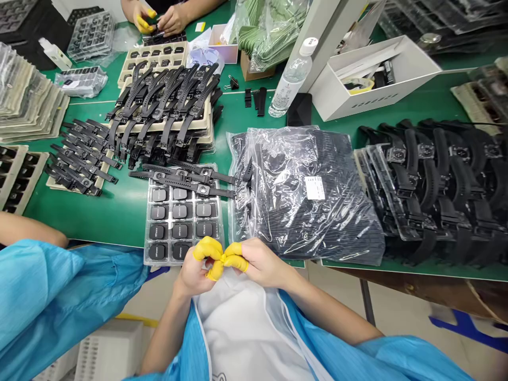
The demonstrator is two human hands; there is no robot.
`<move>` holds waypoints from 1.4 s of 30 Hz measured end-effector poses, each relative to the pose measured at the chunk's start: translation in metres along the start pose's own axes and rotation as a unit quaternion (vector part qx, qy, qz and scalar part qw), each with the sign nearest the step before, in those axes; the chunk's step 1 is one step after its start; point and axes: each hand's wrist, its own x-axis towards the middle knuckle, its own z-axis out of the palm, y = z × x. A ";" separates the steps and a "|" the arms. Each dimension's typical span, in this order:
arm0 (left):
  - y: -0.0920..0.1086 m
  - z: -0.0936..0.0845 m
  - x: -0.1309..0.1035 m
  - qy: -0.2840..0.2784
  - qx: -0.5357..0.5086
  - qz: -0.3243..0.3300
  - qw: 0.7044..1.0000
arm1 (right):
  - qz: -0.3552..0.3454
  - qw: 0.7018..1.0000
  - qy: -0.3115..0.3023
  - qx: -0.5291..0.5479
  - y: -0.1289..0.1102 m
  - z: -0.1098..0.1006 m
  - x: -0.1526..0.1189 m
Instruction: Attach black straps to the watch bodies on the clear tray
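My left hand (198, 270) and my right hand (260, 260) meet in front of my chest, at the table's near edge. Yellow finger cots cover the fingertips of both. Thumbs and forefingers are pinched together, tip against tip; anything between them is hidden or too small to name. Just beyond the left hand lies a clear plastic tray (169, 222) holding rows of black square watch bodies. Several black-strapped watches (186, 180) rest across its far end. Past my right hand is a large clear bag of black watch straps (286, 211) with a white label.
Behind the tray, more strapped watches (166, 106) are piled on stacked trays. A water bottle (293, 79) stands beside a white box (373, 79). Watches on clear trays (428, 180) fill the right side. Across the table are a co-worker's hands (159, 20); a blue sleeve (59, 296) is at left.
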 end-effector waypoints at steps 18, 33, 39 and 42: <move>-0.002 -0.001 -0.004 0.019 0.084 -0.004 0.996 | -0.050 0.991 0.059 -0.109 0.007 0.005 -0.003; -0.012 0.010 -0.016 0.012 0.086 -0.020 0.996 | 0.318 0.838 -0.192 0.399 0.009 0.009 0.008; -0.005 0.004 0.002 0.019 0.198 0.080 0.977 | 0.311 0.895 -0.105 0.303 -0.002 0.005 0.000; -0.005 0.003 0.004 0.033 0.233 0.087 0.968 | 0.240 0.955 -0.072 0.160 -0.011 -0.008 -0.003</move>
